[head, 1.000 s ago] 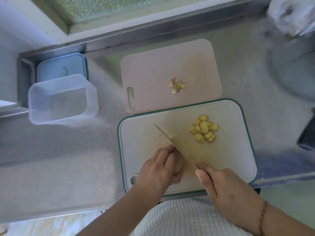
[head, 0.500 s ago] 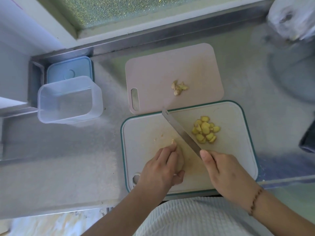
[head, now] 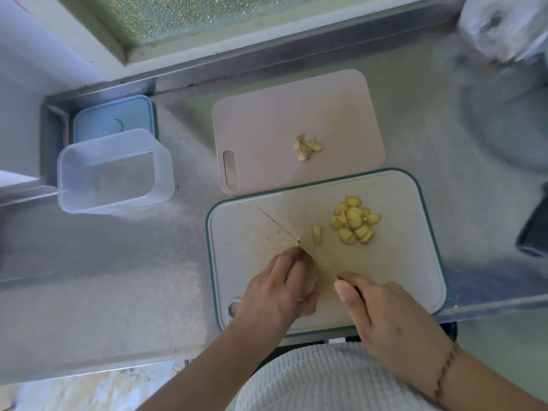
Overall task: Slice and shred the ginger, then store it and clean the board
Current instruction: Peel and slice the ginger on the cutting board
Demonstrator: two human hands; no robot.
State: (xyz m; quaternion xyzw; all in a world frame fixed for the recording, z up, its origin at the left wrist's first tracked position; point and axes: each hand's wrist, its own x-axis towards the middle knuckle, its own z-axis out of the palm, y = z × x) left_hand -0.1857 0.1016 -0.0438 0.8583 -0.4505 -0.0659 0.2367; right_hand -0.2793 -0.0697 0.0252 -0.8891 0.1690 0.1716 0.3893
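Since the previous frame our knife (head: pixel 293 243) dropped beside the ginger (head: pixel 311 280); left hand (head: pixel 278 295) fingers grip it, right hand (head: pixel 382 315) holds the handle. Still slicing; next, inch fingers back.

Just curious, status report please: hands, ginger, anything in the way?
Left hand steadies ginger piece; right hand grips knife. Slices piled aside. Nothing blocking.

Yellow ginger slices (head: pixel 354 220) heaped on the green-rimmed board (head: pixel 415 262) — one slice (head: pixel 317 233) apart (nearer the knife (head: pixel 284 229)).
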